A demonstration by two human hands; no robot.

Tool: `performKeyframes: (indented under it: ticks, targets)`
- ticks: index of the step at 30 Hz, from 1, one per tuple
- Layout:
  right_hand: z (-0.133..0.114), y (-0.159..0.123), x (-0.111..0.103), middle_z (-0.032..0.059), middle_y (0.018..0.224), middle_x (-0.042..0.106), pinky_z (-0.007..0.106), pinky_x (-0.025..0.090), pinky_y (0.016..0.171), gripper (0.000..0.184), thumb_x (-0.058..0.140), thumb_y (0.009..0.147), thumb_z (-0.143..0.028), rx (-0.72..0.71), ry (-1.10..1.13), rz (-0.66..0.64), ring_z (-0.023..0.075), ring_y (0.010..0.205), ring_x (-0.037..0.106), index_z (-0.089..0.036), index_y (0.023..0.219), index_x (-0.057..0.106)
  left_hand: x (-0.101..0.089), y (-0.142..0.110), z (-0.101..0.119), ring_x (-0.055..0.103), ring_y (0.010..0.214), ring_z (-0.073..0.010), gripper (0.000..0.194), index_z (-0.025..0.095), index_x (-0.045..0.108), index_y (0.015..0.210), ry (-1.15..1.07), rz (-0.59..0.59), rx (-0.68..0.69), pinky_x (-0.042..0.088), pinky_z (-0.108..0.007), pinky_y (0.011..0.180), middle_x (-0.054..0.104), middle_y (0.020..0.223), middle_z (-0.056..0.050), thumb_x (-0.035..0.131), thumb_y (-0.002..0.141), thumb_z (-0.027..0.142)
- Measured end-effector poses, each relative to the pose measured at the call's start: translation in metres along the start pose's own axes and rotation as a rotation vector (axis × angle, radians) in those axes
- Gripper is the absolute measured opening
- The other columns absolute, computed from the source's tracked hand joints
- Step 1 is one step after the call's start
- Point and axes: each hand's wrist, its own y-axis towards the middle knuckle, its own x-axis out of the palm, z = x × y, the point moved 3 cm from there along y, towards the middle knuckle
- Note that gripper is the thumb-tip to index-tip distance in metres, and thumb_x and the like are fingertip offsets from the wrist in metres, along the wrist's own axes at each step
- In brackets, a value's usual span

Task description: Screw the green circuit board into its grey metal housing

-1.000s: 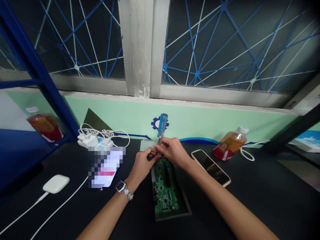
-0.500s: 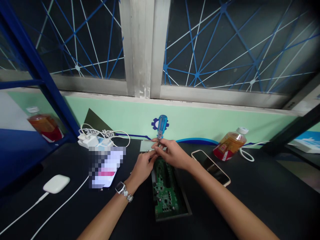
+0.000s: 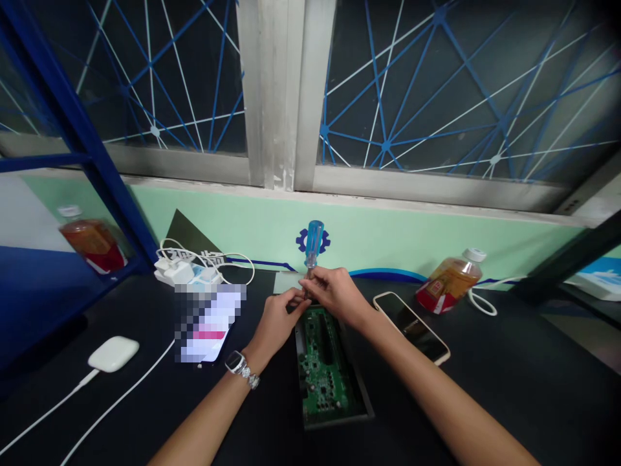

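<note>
A screwdriver (image 3: 315, 241) with a clear blue handle stands nearly upright at the far end of a green circuit board (image 3: 323, 382). My right hand (image 3: 337, 294) is closed around its metal shaft, just below the handle. Close by on the left, my left hand (image 3: 281, 317) pinches with thumb and forefinger near the screwdriver's lower end. Whatever sits between those left fingertips is too small and hidden to make out. The board lies in a dark shallow metal frame (image 3: 361, 395) on the black table, its far end partly covered by my hands.
Left of the board are a lit phone (image 3: 213, 327), a white charging case (image 3: 114, 354) with a cable, and a power strip (image 3: 187, 272) with plugs. To the right lie another phone (image 3: 414, 327) and a tilted drink bottle (image 3: 449, 281). A wall and windows rise behind.
The view has shifted slightly, moving the surroundings a little to the right. My right fingers have moved slightly on the screwdriver shaft, and the left fingertips look a little apart from them.
</note>
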Motion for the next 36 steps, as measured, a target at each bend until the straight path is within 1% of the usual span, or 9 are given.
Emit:
performKeyframes:
  ticks: [3,8,11,13,14,18,23,30,36]
  targets:
    - [0.002,0.0,0.002,-0.0027,0.059,0.059,0.02,0.035,0.054,0.026,0.058,0.091,-0.032,0.0,-0.007,0.018,0.0092,0.052,0.049,-0.018,0.069,0.055,-0.001,0.001,0.001,0.071,0.083,-0.02,0.015,0.02,0.073,0.091,0.026,-0.007,-0.008,0.051,-0.027,0.077,0.076,0.093,-0.004,0.062,0.089,0.03]
    - [0.005,0.0,0.005,-0.0024,0.055,0.057,0.021,0.038,0.053,0.03,0.061,0.088,-0.037,0.034,-0.007,0.054,0.0105,0.051,0.052,-0.018,0.067,0.055,0.0,-0.001,0.002,0.07,0.087,-0.0213,0.023,0.021,0.073,0.102,0.068,-0.051,0.014,0.049,-0.027,0.078,0.076,0.1,-0.005,0.053,0.094,0.03]
    - [0.002,-0.001,0.004,0.0008,0.068,0.065,0.023,0.043,0.06,0.021,0.058,0.09,-0.037,0.039,0.015,0.009,0.013,0.059,0.06,-0.017,0.086,0.063,0.002,-0.002,-0.001,0.069,0.077,-0.0205,0.026,0.02,0.072,0.107,0.105,-0.069,0.007,0.049,-0.027,0.072,0.076,0.094,-0.005,0.049,0.096,0.028]
    - [-0.001,-0.003,0.005,0.0021,0.076,0.068,0.024,0.045,0.063,0.019,0.054,0.093,-0.033,0.02,0.043,-0.059,0.0141,0.064,0.063,-0.018,0.103,0.062,0.002,-0.002,-0.003,0.069,0.076,-0.0202,0.027,0.019,0.07,0.109,0.111,-0.078,0.014,0.049,-0.027,0.073,0.076,0.093,-0.005,0.048,0.097,0.028]
    - [-0.003,-0.003,0.004,0.0021,0.077,0.068,0.024,0.045,0.063,0.019,0.051,0.094,-0.03,0.009,0.052,-0.086,0.0142,0.064,0.063,-0.018,0.105,0.061,0.001,-0.002,-0.004,0.069,0.079,-0.0204,0.028,0.019,0.07,0.11,0.108,-0.087,0.024,0.05,-0.028,0.075,0.075,0.095,-0.005,0.047,0.097,0.027]
    - [-0.003,-0.005,0.003,0.0011,0.073,0.066,0.023,0.043,0.063,0.014,0.048,0.096,-0.027,-0.011,0.058,-0.088,0.0137,0.065,0.061,-0.02,0.09,0.058,-0.004,-0.004,-0.008,0.066,0.096,-0.0212,0.026,0.02,0.065,0.114,0.128,-0.13,0.09,0.05,-0.031,0.087,0.071,0.107,-0.007,0.052,0.091,0.017]
    - [0.003,-0.005,0.005,-0.0003,0.068,0.064,0.022,0.042,0.059,0.016,0.049,0.096,-0.029,0.01,0.106,-0.053,0.0125,0.06,0.058,-0.019,0.086,0.057,-0.005,-0.009,-0.018,0.06,0.111,-0.0223,0.037,0.023,0.062,0.113,0.192,-0.184,0.096,0.045,-0.037,0.099,0.065,0.117,-0.007,0.059,0.08,0.006]
    - [0.006,-0.006,0.007,-0.0012,0.063,0.062,0.021,0.04,0.054,0.025,0.053,0.094,-0.038,0.022,0.124,-0.004,0.0113,0.054,0.055,-0.019,0.077,0.054,0.0,-0.011,-0.029,0.059,0.111,-0.0246,0.034,0.023,0.063,0.113,0.238,-0.18,0.03,0.045,-0.042,0.099,0.065,0.116,-0.008,0.062,0.081,0.012]
    - [0.003,-0.005,0.006,-0.0002,0.066,0.064,0.022,0.041,0.057,0.022,0.051,0.095,-0.033,0.014,0.094,-0.052,0.0119,0.057,0.058,-0.018,0.079,0.055,0.0,-0.01,-0.027,0.06,0.11,-0.0246,0.033,0.022,0.064,0.111,0.237,-0.176,0.033,0.045,-0.041,0.099,0.066,0.116,-0.008,0.062,0.08,0.012]
